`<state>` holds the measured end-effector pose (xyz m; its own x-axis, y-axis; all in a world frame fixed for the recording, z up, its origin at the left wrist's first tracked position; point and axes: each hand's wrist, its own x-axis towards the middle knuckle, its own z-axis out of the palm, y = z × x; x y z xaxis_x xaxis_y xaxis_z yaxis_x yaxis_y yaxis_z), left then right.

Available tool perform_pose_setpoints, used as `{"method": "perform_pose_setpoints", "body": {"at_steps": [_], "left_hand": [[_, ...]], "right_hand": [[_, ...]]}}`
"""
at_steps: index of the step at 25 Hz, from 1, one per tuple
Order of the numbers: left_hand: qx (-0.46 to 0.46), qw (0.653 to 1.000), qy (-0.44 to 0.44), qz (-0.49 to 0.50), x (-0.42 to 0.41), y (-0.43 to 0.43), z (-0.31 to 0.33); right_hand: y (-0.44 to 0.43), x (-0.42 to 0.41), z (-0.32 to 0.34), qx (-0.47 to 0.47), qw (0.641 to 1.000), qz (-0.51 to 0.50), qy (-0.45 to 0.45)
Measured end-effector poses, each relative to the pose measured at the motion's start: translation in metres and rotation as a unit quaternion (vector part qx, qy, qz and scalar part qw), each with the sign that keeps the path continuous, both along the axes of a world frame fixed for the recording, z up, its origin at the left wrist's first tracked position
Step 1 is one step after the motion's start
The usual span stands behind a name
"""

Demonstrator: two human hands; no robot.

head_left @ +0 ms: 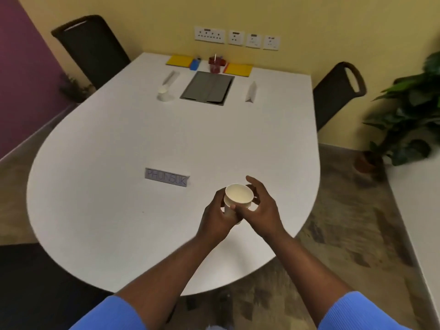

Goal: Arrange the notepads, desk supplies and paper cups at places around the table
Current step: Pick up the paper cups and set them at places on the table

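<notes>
A white paper cup (238,198) is held above the near right part of the white table (119,144), lower centre of frame. It is gripped by the left hand (217,216) around its side; the right hand (263,208) is curled against the other side, fingers partly spread. A name card (167,177) is seen just upper left of the hands. A second cup (163,93) is stood at upper centre left, beside a grey floor-box lid (207,88). Two yellow notepads (179,60) (238,69), a blue item (195,64) and a red pen holder (215,63) are lined along the far edge.
</notes>
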<state>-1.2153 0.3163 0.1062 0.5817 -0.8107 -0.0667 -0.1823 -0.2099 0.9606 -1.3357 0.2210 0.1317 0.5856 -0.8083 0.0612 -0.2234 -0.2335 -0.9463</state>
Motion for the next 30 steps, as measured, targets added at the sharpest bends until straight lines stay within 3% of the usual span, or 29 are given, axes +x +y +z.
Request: {"method": "perform_pose_setpoints", "body": {"at_steps": [10,18,23,30], "left_hand": [[0.088,0.988,-0.014,0.128,0.079,-0.033,-0.041],[0.14,0.959,-0.005,0.247,0.096,-0.051,-0.093],[0.146,0.949,-0.009,0.28,0.099,-0.057,-0.124],[0.144,0.943,0.008,0.3,0.1,-0.072,-0.136]], "right_hand": [[-0.099,0.099,-0.03,0.032,0.999,0.024,0.021],[-0.175,0.173,-0.119,0.006,0.995,0.055,0.086],[-0.202,0.205,-0.174,-0.02,0.991,0.071,0.114],[-0.211,0.215,-0.2,-0.021,0.982,0.12,0.146]]}}
